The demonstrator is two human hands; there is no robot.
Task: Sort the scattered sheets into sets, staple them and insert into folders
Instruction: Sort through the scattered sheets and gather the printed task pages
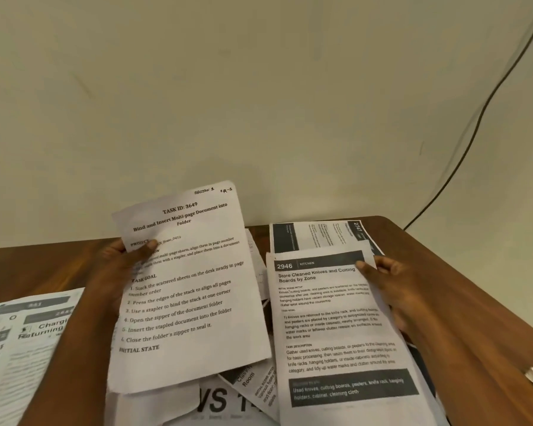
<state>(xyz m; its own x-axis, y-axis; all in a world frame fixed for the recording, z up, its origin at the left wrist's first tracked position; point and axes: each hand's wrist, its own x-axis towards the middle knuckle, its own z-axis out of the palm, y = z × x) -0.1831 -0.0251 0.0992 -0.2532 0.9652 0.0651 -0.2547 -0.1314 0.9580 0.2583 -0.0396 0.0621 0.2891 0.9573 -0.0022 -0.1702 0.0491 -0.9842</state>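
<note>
You have two hands in view, the left hand (117,272) and the right hand (391,290), each gripping one printed sheet (185,287) (336,327). At least five more sheets lie around them; the overlap hides the exact number. One cable (486,103) runs down the upper right.

Head camera looks forward and down, close over the desk (443,272).

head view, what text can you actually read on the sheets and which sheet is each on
Sheet in left hand, the task sheet: "TASK ID: 3649", "Bind and Insert Multi-page Document into Folder", "TASK GOAL", "INITIAL STATE".
Sheet in right hand, the kitchen sheet: "2946", "KITCHEN", "Store Cleaned Knives and Cutting Boards by Zone".
Left pile sheets: blurred.
Back sheet: too small to read.
</note>
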